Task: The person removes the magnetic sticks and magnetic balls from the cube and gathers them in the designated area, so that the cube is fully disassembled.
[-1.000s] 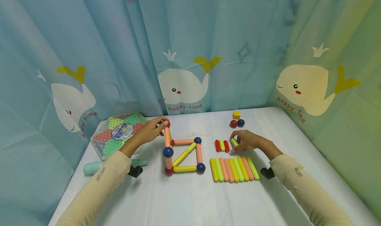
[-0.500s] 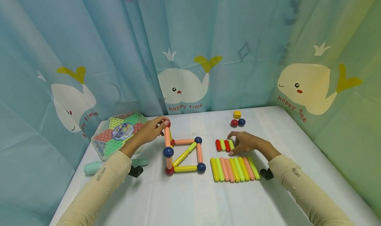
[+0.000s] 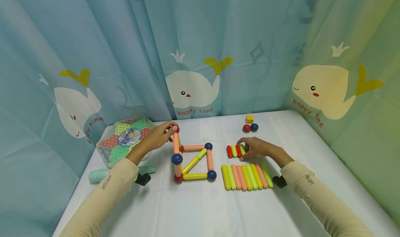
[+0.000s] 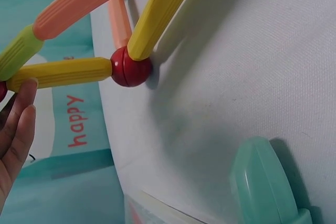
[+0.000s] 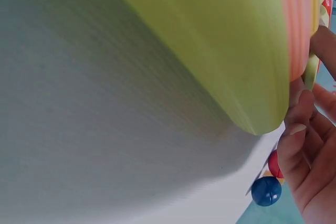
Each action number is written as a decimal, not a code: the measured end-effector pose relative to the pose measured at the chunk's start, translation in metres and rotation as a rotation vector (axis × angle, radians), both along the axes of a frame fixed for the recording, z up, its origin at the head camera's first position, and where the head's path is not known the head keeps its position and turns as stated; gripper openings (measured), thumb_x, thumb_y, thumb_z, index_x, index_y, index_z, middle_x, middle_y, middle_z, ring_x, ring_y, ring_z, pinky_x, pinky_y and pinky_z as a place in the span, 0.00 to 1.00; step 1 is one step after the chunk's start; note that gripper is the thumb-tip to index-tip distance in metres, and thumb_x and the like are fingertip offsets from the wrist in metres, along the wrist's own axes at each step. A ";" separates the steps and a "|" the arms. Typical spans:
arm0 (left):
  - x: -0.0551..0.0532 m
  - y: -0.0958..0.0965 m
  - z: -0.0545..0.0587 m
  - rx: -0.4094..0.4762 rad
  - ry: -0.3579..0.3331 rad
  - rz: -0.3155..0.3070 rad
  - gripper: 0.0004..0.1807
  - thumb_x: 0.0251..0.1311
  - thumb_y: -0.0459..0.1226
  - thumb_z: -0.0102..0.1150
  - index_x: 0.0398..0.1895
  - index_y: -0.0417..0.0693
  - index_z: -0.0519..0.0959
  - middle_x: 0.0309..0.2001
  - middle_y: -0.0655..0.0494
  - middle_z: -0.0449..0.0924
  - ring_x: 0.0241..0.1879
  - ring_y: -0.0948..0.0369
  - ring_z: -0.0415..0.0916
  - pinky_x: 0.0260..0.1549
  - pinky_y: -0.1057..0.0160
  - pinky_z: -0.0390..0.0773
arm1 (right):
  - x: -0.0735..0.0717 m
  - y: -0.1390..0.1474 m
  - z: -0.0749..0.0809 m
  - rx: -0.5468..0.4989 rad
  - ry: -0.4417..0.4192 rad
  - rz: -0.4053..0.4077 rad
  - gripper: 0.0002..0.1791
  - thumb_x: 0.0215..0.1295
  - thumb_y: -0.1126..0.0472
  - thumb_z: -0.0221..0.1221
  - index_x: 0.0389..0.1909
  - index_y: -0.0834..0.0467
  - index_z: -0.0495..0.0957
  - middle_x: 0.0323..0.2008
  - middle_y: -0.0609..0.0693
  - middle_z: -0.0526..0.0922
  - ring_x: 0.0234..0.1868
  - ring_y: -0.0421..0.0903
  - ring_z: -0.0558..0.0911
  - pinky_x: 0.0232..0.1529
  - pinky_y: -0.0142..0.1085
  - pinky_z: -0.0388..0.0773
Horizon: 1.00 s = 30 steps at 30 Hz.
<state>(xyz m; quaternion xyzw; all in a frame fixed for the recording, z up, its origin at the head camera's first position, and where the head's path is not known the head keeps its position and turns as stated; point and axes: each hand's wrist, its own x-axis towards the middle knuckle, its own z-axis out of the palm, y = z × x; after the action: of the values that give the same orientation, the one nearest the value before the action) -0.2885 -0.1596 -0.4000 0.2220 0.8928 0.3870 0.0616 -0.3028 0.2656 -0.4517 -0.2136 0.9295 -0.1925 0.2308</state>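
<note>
At centre left, the left hand (image 3: 158,137) pinches the glossy red ball (image 3: 177,129) atop a structure of coloured plastic rods and balls (image 3: 195,176), presumably to steady it. At centre right, the right hand (image 3: 257,147) arches over short red and green rods (image 3: 234,151); its grip is unclear.
</note>
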 end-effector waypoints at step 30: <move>0.001 0.003 0.002 -0.051 0.014 0.047 0.21 0.78 0.52 0.41 0.62 0.51 0.73 0.48 0.52 0.81 0.45 0.57 0.81 0.48 0.55 0.82 | 0.017 0.002 0.017 -0.081 0.115 -0.028 0.34 0.64 0.52 0.68 0.67 0.60 0.68 0.45 0.54 0.83 0.41 0.46 0.81 0.51 0.47 0.82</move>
<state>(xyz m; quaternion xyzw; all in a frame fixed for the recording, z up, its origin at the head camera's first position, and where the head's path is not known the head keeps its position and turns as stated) -0.2876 -0.1571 -0.3984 0.2020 0.9078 0.3639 0.0521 -0.2859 0.2680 -0.4342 -0.2206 0.9356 -0.2205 0.1655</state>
